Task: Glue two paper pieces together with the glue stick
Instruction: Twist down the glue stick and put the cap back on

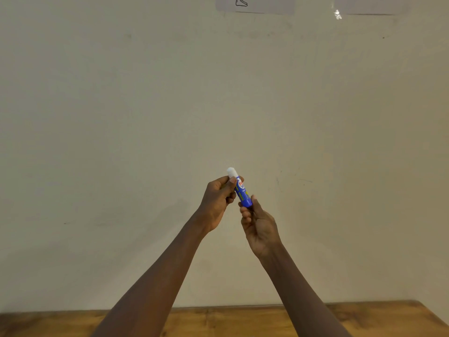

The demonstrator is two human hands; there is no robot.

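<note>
Blue and white, the glue stick (240, 189) sits up in the air between your two hands, in front of a plain pale wall (121, 117). Start on the left: your left hand (218, 200) is curled around the top part of the stick, with the thumb and fingers pinching it just under the white end. Move right: your right hand (258, 223) is pinching the blue bottom end with its fingertips. The stick leans a little, white end up and to the left.

It looks like you are getting the glue ready, either pulling the cap off or twisting the bottom; you cannot tell which from here. No glue has gone on paper yet, as far as one can see.

No paper pieces show near your hands. Low down there is a strip of brown wooden desk (388, 319).

Next, hold the top still, finish opening the stick, then look down to find the paper.
</note>
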